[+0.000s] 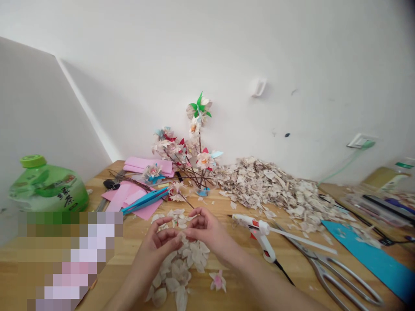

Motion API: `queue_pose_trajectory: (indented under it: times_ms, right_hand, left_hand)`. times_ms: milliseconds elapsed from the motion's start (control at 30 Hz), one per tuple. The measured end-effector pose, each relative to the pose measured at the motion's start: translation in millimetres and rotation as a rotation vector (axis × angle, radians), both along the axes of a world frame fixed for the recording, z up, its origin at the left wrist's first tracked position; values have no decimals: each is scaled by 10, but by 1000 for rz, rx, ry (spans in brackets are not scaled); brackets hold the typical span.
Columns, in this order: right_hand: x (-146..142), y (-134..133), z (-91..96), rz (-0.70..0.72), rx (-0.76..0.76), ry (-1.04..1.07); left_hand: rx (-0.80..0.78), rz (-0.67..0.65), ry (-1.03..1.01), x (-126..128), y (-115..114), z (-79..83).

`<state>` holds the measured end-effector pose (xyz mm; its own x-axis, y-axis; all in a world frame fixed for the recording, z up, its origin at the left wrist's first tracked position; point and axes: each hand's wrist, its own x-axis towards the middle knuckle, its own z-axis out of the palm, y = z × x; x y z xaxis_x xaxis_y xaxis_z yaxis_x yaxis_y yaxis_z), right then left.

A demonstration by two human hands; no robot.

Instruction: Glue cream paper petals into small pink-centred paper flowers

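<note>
My left hand [161, 242] and my right hand [204, 229] meet over the wooden table [246, 293], fingers curled in a pinch. Between the fingertips sits a small pale petal [181, 236]. Under the hands lies a spread of loose cream petals [181, 270]. A small finished pink-centred flower [218, 280] lies just right of the petals, near my right forearm.
A white glue gun [259, 235] and large metal shears [337, 272] lie to the right. A heap of dry husk scraps [275, 185] sits behind. A bunch of paper flowers on twigs [194, 151], pink paper [136, 196], a green bottle [45, 185] and blue paper [372, 259] surround them.
</note>
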<state>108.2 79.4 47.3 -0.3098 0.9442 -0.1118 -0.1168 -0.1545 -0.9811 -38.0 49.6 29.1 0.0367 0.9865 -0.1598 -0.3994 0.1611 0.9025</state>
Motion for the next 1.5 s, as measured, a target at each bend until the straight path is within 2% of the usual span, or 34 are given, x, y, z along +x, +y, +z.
queue_pose_trajectory:
  times_ms: [100, 233, 400, 567, 767, 967, 1100, 1233, 1367, 1500]
  right_hand:
    - [-27, -20, -7, -43, 5, 14]
    - [-13, -20, 2, -7, 44, -72]
    - [167, 92, -55, 30, 187, -385]
    - [355, 156, -146, 19, 361, -752]
    - [339, 90, -166, 132, 475, -921]
    - [294, 139, -154, 230, 454, -920]
    - [273, 225, -128, 124, 490, -974]
    - [215, 264, -210, 92, 514, -1003]
    - [178, 292, -320, 59, 443, -889]
    - [226, 327, -278, 26, 287, -639]
  left_hand:
    - [-23, 8, -28, 3, -16, 1]
    - [-23, 29, -17, -1, -33, 11]
    - [106, 119, 329, -76, 3, 20]
    - [174, 177, 561, -147, 18, -69]
    - [210, 133, 788, -169, 16, -208]
    - [219, 185, 886, -184, 51, -214]
    - [224, 249, 894, -186, 61, -185]
    - [229, 261, 819, -181, 59, -158]
    - [225, 268, 723, -165, 32, -117]
    - [201, 273, 715, -135, 2, -94]
